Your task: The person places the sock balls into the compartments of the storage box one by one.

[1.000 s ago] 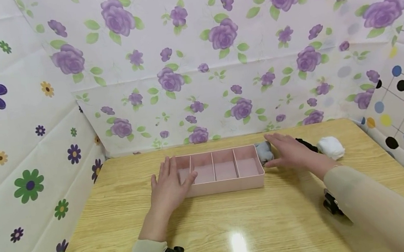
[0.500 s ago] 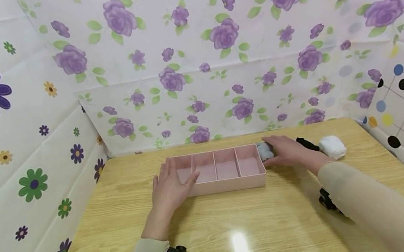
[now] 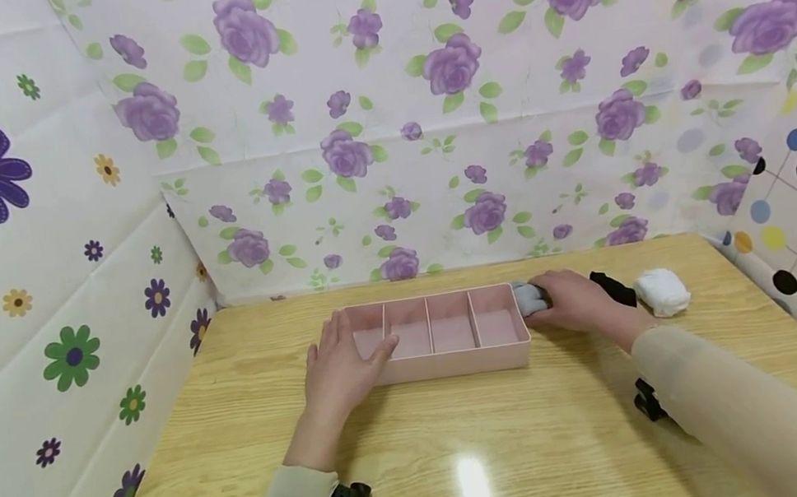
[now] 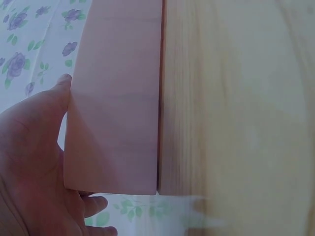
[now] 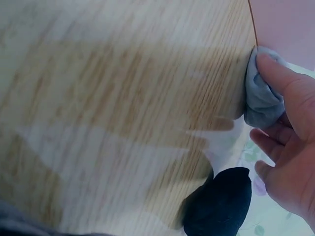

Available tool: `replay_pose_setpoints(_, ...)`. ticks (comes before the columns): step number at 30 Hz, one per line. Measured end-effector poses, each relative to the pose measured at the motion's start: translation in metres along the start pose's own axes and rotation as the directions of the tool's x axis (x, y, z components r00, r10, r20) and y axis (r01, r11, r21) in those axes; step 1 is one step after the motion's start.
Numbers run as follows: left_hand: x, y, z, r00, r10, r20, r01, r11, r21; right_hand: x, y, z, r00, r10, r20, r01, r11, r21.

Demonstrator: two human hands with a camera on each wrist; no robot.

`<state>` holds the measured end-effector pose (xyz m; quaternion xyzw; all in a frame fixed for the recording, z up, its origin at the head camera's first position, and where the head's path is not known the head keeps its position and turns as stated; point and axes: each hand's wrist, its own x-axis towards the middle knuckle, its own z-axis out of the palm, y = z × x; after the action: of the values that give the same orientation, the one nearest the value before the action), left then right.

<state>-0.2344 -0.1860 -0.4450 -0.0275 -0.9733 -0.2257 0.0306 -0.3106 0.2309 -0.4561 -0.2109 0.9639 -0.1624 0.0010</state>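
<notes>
One grey cloth (image 3: 527,299), near far edge of desk (image 3: 408,446), pinched by right hand (image 3: 578,301); left hand (image 3: 338,368) spread against pink box (image 3: 453,364). Likely grasping step; next wants clean lift.

3 views face the table (image 3: 422,436), wrist views closest.

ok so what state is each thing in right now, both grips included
Pink box: upright, open-topped
Grey cloth bundle: bunched, held beside the box's right end
Black cloth bundle: bunched, unheld
White cloth bundle: bunched, unheld
Left grip: fingers extended, touching the box's left end
Right grip: pinching the grey cloth bundle
</notes>
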Motion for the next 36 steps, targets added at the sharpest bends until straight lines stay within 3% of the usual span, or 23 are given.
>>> replay_pose_setpoints(9, -0.002, 0.000, -0.001, 1.000, 0.004, -0.003, -0.004, 1.000, -0.017, -0.009, 0.000, -0.010, 0.995, 0.084, -0.048, -0.082, 0.996, 0.041)
replay_pose_setpoints(23, 0.001, -0.004, 0.002, 1.000, 0.015, 0.007, -0.015, 0.999, -0.040, -0.026, -0.011, -0.035, 0.991, 0.098, -0.093, -0.089, 0.991, 0.101)
replay_pose_setpoints(29, 0.001, -0.007, -0.003, 0.998, 0.041, 0.050, -0.035, 0.993, -0.115, -0.030, -0.022, -0.042, 0.994, 0.066, -0.091, -0.055, 0.991, 0.119)
replay_pose_setpoints(36, 0.000, -0.004, -0.003, 0.996, 0.050, 0.071, -0.040, 0.991, -0.130, -0.029, -0.038, -0.041, 0.994, -0.037, -0.106, 0.055, 0.982, 0.179)
